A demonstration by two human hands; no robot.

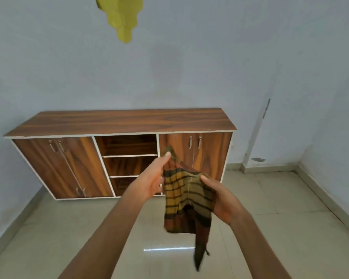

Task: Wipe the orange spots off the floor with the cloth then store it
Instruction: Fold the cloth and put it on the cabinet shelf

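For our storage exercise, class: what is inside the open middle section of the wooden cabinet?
The cabinet shows bare wooden shelves in its middle section, nothing on the upper ones. The left hand and striped cloth cover part of the lowest shelf.

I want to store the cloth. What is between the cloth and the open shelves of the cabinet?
Only the left hand, gripping the cloth, overlaps the open shelves in the head view; nothing else intervenes.
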